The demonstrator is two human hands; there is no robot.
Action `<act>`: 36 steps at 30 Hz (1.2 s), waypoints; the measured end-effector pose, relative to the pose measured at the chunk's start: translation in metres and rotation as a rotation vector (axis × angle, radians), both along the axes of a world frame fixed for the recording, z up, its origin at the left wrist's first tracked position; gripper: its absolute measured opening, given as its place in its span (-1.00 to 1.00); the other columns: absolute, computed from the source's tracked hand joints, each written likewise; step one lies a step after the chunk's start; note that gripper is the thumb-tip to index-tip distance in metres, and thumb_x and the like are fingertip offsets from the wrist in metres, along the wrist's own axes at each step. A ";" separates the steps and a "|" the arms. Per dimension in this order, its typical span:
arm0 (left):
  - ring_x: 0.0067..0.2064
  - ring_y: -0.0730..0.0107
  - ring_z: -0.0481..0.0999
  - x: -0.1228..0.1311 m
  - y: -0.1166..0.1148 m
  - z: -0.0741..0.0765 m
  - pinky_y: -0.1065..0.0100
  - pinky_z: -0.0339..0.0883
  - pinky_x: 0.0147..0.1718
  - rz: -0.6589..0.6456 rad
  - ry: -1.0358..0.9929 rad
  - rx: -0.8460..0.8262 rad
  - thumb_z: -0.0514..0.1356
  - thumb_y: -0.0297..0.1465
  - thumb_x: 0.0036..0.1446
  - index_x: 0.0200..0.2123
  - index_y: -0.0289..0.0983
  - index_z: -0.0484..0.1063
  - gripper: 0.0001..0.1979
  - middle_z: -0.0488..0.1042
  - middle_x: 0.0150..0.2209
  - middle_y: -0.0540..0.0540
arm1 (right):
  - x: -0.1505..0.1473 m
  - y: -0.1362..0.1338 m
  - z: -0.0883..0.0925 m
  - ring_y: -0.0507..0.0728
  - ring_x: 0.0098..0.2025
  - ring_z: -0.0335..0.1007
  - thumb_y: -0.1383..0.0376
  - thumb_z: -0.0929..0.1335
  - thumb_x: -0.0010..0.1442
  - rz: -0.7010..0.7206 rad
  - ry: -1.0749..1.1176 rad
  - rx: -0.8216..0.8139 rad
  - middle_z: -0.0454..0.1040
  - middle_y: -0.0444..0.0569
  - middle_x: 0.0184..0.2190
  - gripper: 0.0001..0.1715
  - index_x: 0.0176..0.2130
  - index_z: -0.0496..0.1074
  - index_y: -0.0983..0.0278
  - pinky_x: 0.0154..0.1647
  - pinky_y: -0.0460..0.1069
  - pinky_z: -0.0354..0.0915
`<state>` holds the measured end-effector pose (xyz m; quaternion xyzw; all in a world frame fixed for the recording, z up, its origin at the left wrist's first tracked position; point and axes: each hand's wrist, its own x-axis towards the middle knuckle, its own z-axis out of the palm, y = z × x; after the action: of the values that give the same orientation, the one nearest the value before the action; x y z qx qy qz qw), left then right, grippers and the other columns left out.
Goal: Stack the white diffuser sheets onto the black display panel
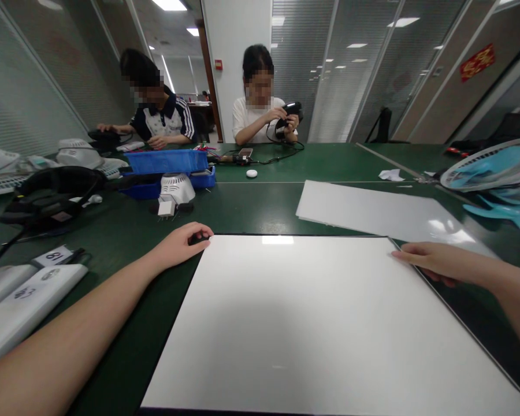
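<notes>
Ok, head view: L hand [184,242] at far L corner of white board [286,323], thumb & fingertips drawn nearly together, pinching that corner; small dark gap shows btwn thumb & curled fingers. R hand [437,260] clamped on R edge of board, just nearer than its far R corner: thumb flat on top, other fingers curled under the edge, partly hidden. Board itself lies w/ its glossy white face up, dark thin rim, right in front of the wearer, over green table [260,208]; can't tell if it's lifted a bit.

Rest, relative to board: white sheet [364,208] just beyond its far R corner. White slabs [43,300] well off to its L, black headband [54,196] beyond those. Past far edge, toward L: white device [176,189] nr blue bins [169,162]; small round white thing [251,173] about straight beyond. White basket [489,167] w/ lt-blue pieces [509,214] beyond board's far R. Across table, a co-worker [253,124] holds a black device [291,110] w/ both hands; another person [162,118] sits further L.
</notes>
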<state>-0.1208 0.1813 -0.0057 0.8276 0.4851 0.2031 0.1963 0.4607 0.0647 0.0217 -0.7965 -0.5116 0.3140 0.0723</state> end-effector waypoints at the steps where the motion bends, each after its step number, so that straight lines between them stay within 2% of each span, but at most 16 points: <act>1: -0.14 0.19 0.46 0.000 0.001 -0.001 0.29 0.31 -0.25 0.005 0.001 -0.002 0.19 -0.07 0.14 -0.12 -0.19 0.53 -0.62 0.52 -0.13 -0.11 | -0.002 0.000 0.001 0.02 -0.73 0.12 -0.14 0.34 0.21 0.029 -0.035 -0.032 0.25 -0.16 -0.70 -0.51 -0.31 0.43 0.23 -0.71 -0.09 0.03; 3: -0.14 0.18 0.46 0.000 0.002 -0.002 0.29 0.30 -0.26 0.013 -0.001 -0.002 0.19 -0.05 0.12 -0.12 -0.19 0.54 -0.60 0.53 -0.14 -0.12 | -0.006 0.000 0.003 0.00 -0.71 0.13 -0.14 0.27 0.29 0.073 -0.098 -0.073 0.27 -0.16 -0.67 -0.50 -0.30 0.40 0.23 -0.68 -0.09 0.04; 7: -0.16 0.17 0.47 0.000 0.003 -0.002 0.29 0.30 -0.27 0.022 -0.007 -0.002 0.20 -0.02 0.10 -0.14 -0.20 0.55 -0.57 0.54 -0.14 -0.13 | -0.010 -0.001 0.006 -0.02 -0.70 0.12 -0.14 0.23 0.32 0.095 -0.165 -0.087 0.27 -0.16 -0.64 -0.46 -0.39 0.29 0.24 -0.66 -0.08 0.03; 14: -0.16 0.15 0.48 0.001 0.003 -0.001 0.28 0.32 -0.25 0.030 -0.001 -0.001 0.19 0.00 0.08 -0.14 -0.21 0.55 -0.55 0.54 -0.15 -0.14 | -0.008 -0.002 0.004 -0.03 -0.68 0.10 -0.12 0.24 0.31 0.119 -0.145 -0.079 0.25 -0.17 -0.63 -0.49 -0.40 0.23 0.23 -0.64 -0.08 0.01; 25: -0.14 0.17 0.47 -0.001 0.003 -0.002 0.28 0.33 -0.23 0.011 0.029 -0.005 0.17 -0.02 0.13 -0.11 -0.22 0.53 -0.56 0.53 -0.12 -0.13 | -0.003 0.004 0.001 0.03 -0.61 0.16 -0.19 0.16 0.30 0.187 -0.231 -0.150 0.27 -0.13 -0.58 -0.44 -0.37 0.22 0.22 -0.59 -0.04 0.09; 36: -0.15 0.18 0.48 0.002 0.002 0.000 0.27 0.34 -0.23 0.018 0.020 0.013 0.17 0.00 0.10 -0.13 -0.22 0.54 -0.54 0.54 -0.14 -0.13 | 0.001 0.005 -0.002 0.04 -0.62 0.16 -0.28 0.16 0.22 0.169 -0.225 -0.138 0.29 -0.11 -0.58 -0.37 -0.38 0.21 0.21 -0.58 -0.03 0.07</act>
<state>-0.1187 0.1835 -0.0054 0.8265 0.4930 0.1997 0.1844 0.4621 0.0697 0.0197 -0.7837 -0.5591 0.2622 -0.0669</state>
